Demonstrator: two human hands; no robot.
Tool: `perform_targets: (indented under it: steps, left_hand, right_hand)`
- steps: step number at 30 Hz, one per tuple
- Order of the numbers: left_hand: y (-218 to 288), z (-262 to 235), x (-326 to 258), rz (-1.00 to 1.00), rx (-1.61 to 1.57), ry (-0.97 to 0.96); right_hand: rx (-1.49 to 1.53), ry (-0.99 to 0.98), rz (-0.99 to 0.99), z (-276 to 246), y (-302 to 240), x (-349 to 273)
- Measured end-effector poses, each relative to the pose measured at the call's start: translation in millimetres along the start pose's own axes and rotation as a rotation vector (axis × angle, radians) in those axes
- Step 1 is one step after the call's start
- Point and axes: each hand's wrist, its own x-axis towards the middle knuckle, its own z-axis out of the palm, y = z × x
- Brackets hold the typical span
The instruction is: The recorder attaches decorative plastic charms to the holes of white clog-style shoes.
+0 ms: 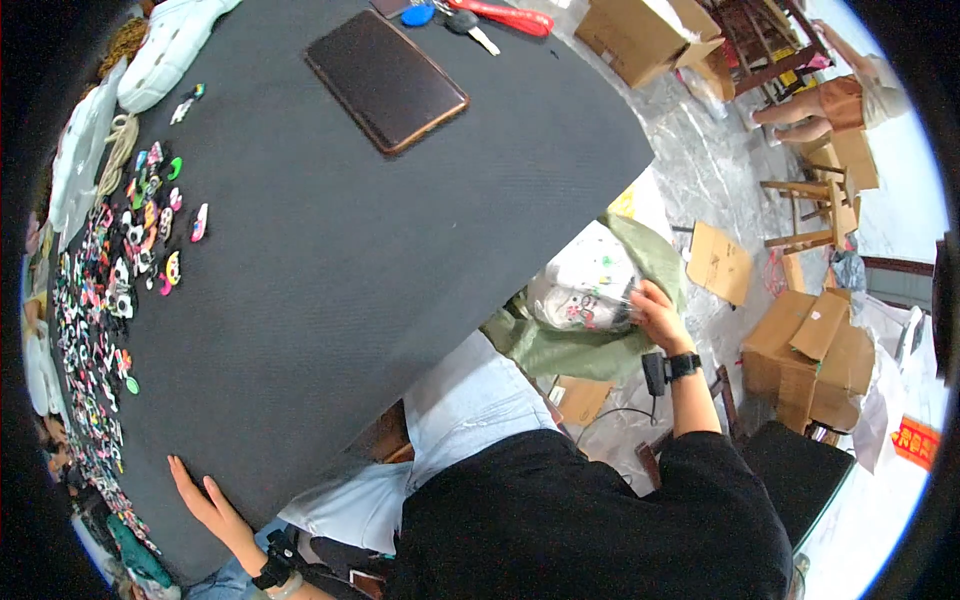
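My right hand [660, 318] is beside the table's right edge. Its fingers are closed on the edge of a clear plastic bag [585, 280] holding white items with small coloured prints; what exactly these are I cannot make out. The bag sits in the mouth of an olive-green woven sack [655, 245]. My left hand [208, 510] rests with fingers stretched out on the dark grey tabletop [330, 280], near its front left corner. A long pile of small colourful shoe charms [120, 270] runs along the left side, close to that hand.
A phone [387, 80] lies at the far side, with a key [475, 30] and red strap [510, 15] behind it. A white clog [170, 50] stands far left. Cardboard boxes [810, 360], wooden stools [815, 210] and another person [835, 105] are on the right.
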Motion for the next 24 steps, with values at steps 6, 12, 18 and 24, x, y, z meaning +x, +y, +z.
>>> perform_targets:
  steps: [6,12,18,24]
  left_hand:
    - [-9,-25,-1,0.003,0.101,0.066]
    - [5,-18,-1,-0.046,0.125,0.000]
    - [1,-27,-13,-0.076,0.076,0.044]
    - [5,-30,-6,-0.042,0.038,0.109]
  right_hand:
    - [0.459,-0.123,-0.260,7,-70,-90]
    - [-0.212,0.699,-1.011,-28,-103,-157]
    - [-0.590,0.430,-1.430,29,-194,-146]
    - [-0.410,0.005,-1.278,269,-237,-181]
